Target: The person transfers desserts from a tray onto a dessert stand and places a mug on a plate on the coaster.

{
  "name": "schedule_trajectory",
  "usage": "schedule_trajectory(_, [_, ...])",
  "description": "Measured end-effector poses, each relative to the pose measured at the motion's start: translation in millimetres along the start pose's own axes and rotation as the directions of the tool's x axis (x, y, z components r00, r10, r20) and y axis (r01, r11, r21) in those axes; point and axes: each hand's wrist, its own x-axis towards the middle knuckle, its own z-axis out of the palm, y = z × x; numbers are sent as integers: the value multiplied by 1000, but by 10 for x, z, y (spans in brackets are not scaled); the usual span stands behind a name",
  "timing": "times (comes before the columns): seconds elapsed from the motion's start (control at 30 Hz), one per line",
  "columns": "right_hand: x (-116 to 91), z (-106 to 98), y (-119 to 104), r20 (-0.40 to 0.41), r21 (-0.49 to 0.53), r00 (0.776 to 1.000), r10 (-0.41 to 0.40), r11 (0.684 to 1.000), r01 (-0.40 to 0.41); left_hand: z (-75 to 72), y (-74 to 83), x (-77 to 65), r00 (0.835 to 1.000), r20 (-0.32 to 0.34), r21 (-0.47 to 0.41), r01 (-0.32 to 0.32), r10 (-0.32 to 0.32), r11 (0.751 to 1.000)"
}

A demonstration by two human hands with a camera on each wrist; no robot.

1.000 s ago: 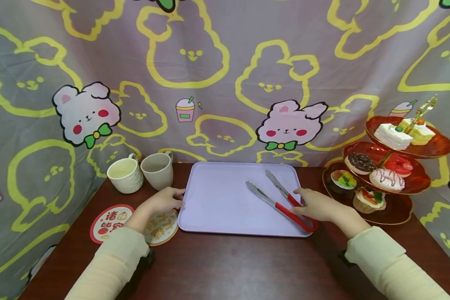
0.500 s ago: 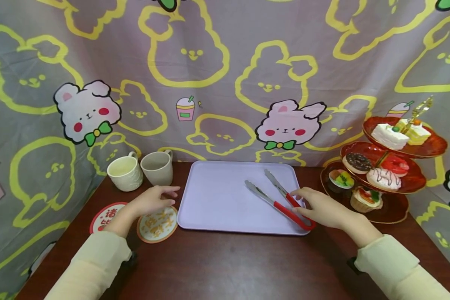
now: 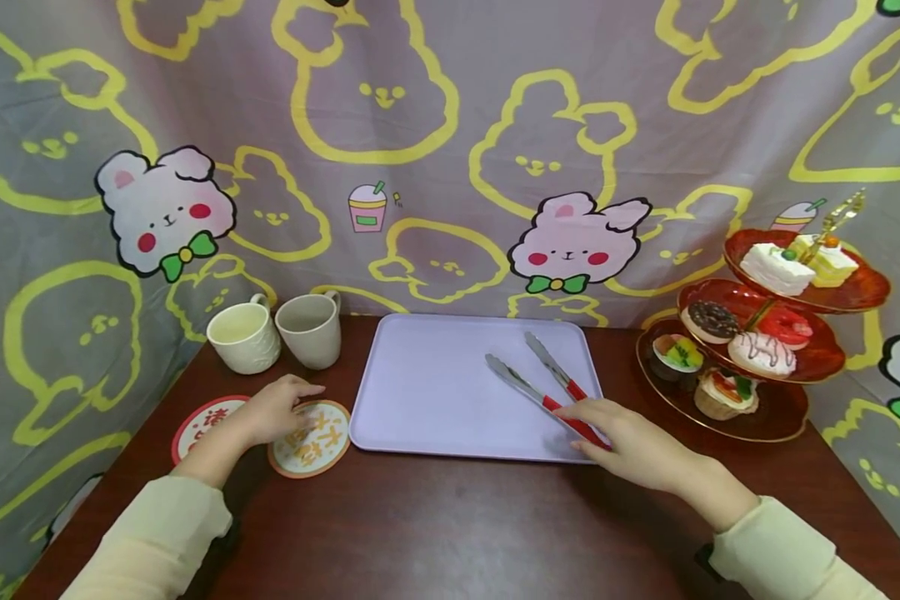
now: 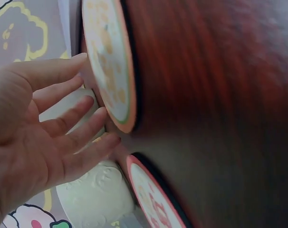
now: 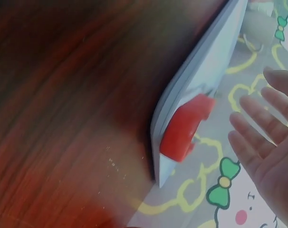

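In the head view my left hand (image 3: 270, 410) hovers over an orange-rimmed round coaster (image 3: 307, 454), its fingers loosely spread in the left wrist view. Partly behind that arm is a red-rimmed coaster (image 3: 198, 427). A lilac tray (image 3: 427, 392) lies mid-table, bearing metal tongs (image 3: 517, 379) with red handles. My right hand (image 3: 637, 442) is above the handle end and hides part of it from the head view. Seen from the right wrist, the red handle (image 5: 184, 128) is apart from the relaxed, extended fingers (image 5: 253, 137), which hold nothing.
A cream mug (image 3: 246, 342) and a grey mug (image 3: 311, 329) stand behind the coasters. On the right is a three-tier red stand (image 3: 832, 362) with cakes, doughnuts and cupcakes. A patterned cloth (image 3: 435, 108) hangs behind the dark wooden table (image 3: 450, 533).
My left hand has left the tray's left edge and moved left over the coaster. My right hand has shifted slightly toward me over the tongs' handle. Tray and tongs stay put.
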Motion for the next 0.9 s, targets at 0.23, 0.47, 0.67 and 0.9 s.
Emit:
schedule_trajectory(0.23, [14,67,-90,16,22,998,-62,998,62,0,-55,-8,997,38,41,70,-72,997])
schedule_trajectory(0.47, [58,140,-174,42,27,992,-120,993,119,-5,-95,6,990,108,-9,98,-96,995])
schedule_trajectory(0.67, [127,186,-239,38,48,986,-160,986,158,-20,-68,-47,987,136,-47,96,-89,994])
schedule_trajectory(0.9, [261,327,-374,116,123,979,-170,980,156,-20,-14,-113,976,169,-57,148,-137,987])
